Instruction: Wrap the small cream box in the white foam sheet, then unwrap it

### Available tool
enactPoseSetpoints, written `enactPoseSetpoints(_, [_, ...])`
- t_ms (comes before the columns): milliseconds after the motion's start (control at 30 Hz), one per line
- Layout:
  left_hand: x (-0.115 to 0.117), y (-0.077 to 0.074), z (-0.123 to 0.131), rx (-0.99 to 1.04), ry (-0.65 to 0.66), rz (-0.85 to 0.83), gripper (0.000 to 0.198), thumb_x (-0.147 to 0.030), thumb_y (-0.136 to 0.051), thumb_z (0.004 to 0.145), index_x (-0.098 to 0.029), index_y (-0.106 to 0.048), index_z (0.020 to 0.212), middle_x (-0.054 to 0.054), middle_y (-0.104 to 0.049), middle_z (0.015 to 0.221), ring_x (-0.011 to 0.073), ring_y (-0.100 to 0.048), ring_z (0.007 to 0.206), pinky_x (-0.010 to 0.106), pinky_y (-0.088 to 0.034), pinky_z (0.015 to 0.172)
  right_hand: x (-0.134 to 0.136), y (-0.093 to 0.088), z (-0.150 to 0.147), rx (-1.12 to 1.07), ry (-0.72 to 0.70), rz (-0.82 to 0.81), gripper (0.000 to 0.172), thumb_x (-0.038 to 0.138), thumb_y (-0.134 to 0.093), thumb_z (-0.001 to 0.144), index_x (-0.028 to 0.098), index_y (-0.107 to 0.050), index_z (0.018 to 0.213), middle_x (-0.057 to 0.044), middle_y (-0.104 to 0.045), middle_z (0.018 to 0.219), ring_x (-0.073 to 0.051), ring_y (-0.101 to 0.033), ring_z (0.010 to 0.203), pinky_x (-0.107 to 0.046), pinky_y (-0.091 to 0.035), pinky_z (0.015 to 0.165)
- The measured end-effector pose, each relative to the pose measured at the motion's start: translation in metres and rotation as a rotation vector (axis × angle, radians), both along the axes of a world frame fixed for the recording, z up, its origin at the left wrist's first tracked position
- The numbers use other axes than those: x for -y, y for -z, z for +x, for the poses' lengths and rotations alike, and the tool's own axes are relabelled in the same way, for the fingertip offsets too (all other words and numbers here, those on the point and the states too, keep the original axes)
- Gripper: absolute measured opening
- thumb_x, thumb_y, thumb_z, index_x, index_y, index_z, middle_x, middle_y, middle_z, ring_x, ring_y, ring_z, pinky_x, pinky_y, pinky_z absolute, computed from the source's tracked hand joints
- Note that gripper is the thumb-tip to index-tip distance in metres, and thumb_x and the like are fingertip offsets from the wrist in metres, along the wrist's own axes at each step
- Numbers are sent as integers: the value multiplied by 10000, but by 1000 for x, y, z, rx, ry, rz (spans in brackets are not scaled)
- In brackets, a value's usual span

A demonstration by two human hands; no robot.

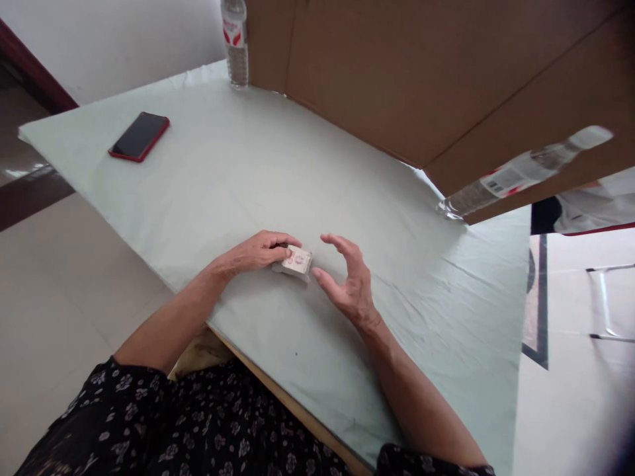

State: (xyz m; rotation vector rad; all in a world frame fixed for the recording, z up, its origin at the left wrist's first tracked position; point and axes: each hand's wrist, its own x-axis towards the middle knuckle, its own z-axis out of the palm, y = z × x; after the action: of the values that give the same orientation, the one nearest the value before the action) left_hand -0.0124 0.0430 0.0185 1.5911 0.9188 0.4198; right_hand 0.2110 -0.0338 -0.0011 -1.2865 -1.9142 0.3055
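A small deck of playing cards with a red patterned back lies on the pale green table cloth. My left hand is curled around the deck's left side, fingers closed on it. My right hand hovers just right of the deck, fingers spread and curved, thumb close to the cards but holding nothing.
A red phone lies face up at the far left of the table. One water bottle stands at the back; another bottle stands at the right, by a large cardboard box. The table's near edge runs diagonally by my lap.
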Motion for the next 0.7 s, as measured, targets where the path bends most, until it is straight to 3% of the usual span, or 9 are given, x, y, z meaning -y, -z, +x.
enactPoseSetpoints(67, [1, -1, 0, 6, -15, -14, 424, -367, -588, 847, -176, -715, 1203, 65, -743, 1049, 217, -652, 899, 308, -483, 769, -8, 3, 1, 5, -72, -101, 779, 530, -691, 848, 271, -370, 1508, -150, -562, 1459, -328, -524, 1355, -537, -455, 1052])
enactPoseSetpoints(133, [2, -1, 0, 36, -19, -39, 422, -364, -596, 851, -175, -711, 1211, 67, -746, 1047, 213, -661, 892, 305, -488, 761, -14, 9, -2, 58, -139, -156, 853, 547, -709, 825, 253, -334, 1532, -160, -564, 1456, -338, -543, 1331, -541, -451, 1054])
enactPoseSetpoints(300, [4, 7, 4, 130, -83, -32, 414, -362, -613, 858, -145, -704, 1198, 95, -748, 1084, 218, -675, 939, 315, -513, 805, -19, 19, -9, 108, -91, -85, 698, 377, -674, 872, 247, -396, 1498, -127, -683, 1279, -312, -642, 1165, -511, -468, 1019])
enactPoseSetpoints(533, [2, 24, 11, 51, -277, 281, 519, -334, -649, 816, -149, -628, 1300, 142, -662, 1316, 267, -641, 1117, 412, -520, 976, -27, 28, 5, 59, -42, -69, 675, 400, -674, 878, 240, -422, 1484, -124, -693, 1262, -313, -657, 1139, -503, -501, 985])
enactPoseSetpoints(700, [5, 23, 9, 38, -232, 323, 559, -338, -637, 822, -167, -594, 1352, 147, -605, 1396, 285, -619, 1148, 423, -536, 948, -30, 35, 9, -59, -98, -142, 711, 428, -713, 857, 266, -424, 1486, -113, -675, 1301, -295, -653, 1166, -481, -506, 1010])
